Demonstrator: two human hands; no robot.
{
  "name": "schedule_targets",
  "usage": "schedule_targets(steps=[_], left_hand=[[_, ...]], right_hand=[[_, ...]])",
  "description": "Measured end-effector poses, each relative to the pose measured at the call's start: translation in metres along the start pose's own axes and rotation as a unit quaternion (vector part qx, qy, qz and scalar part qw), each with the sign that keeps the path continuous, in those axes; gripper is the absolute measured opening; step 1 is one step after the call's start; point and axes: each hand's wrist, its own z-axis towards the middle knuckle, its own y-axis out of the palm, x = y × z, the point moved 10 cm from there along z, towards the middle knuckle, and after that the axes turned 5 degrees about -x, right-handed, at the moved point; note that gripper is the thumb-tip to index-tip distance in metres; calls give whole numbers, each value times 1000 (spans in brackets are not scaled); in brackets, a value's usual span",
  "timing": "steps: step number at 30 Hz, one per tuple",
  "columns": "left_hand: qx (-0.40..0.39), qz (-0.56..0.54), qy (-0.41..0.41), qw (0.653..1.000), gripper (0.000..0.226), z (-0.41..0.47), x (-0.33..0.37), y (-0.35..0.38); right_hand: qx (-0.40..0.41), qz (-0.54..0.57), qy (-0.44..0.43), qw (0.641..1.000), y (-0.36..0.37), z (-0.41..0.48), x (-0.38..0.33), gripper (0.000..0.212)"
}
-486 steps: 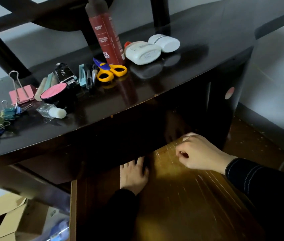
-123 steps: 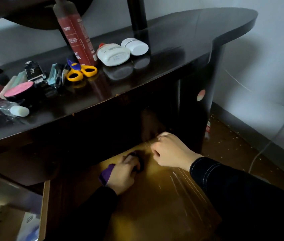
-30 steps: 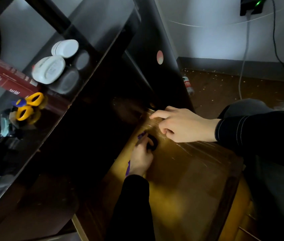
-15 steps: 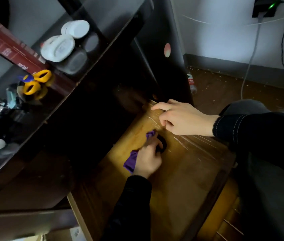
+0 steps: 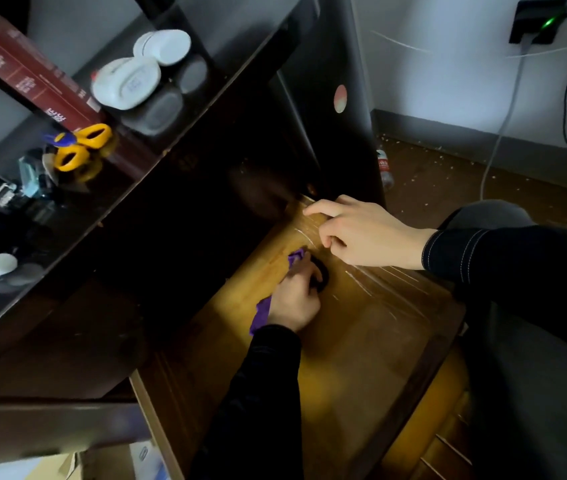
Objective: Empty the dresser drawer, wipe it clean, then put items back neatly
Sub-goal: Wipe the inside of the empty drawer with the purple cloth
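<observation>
Deep in the open drawer, fingers of the left hand clutch the purple cloth while the right hand, fingers curled, hold unclear, braces beside it; hard pressing could tip the drawer out.

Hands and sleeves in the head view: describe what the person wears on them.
Both hands are bare, with no gloves or rings showing. The left sleeve, behind the left hand, is plain black. The right sleeve, behind the right hand, is black too, with thin lines of pale stitching round the cuff.
</observation>
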Motion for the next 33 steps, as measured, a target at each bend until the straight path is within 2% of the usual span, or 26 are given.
schedule_targets(steps=[6, 8, 11, 15, 17, 20, 23, 26, 29, 33], left_hand=[[-57, 5, 138, 989, 29, -51, 33, 41], [-48, -12, 126, 991, 28, -44, 26, 33], [12, -31, 57, 998, 24, -22, 7, 12], [48, 31, 7, 998, 28, -12, 10, 15], [28, 37, 26, 999, 32, -23, 22, 27], [-43, 47, 91, 994, 38, -51, 39, 54], [-77, 3, 111, 991, 57, -71, 42, 57], [-4, -13, 85, 996, 68, -70, 29, 37], [46, 64, 84, 993, 59, -65, 26, 31], [77, 71, 85, 991, 52, -63, 30, 34]], right_hand=[[-9, -4, 6, 1000, -1, -2, -2, 19], [-8, -4, 4, 1000, -2, -1, -3, 19], [-9, -1, 5, 1000, -3, -1, -3, 18], [-12, -4, 3, 1000, -4, -1, -4, 17], [-20, -6, -1, 1000, -3, 0, -6, 16], [-28, -14, 5, 999, -2, 1, -6, 17], [-30, -10, 5, 999, -2, 1, -6, 16], [-33, -10, 4, 999, -1, 0, -5, 14], [-34, -20, 8, 999, 1, 2, -3, 13], [-34, -15, 17, 999, 2, 3, 1, 13]])
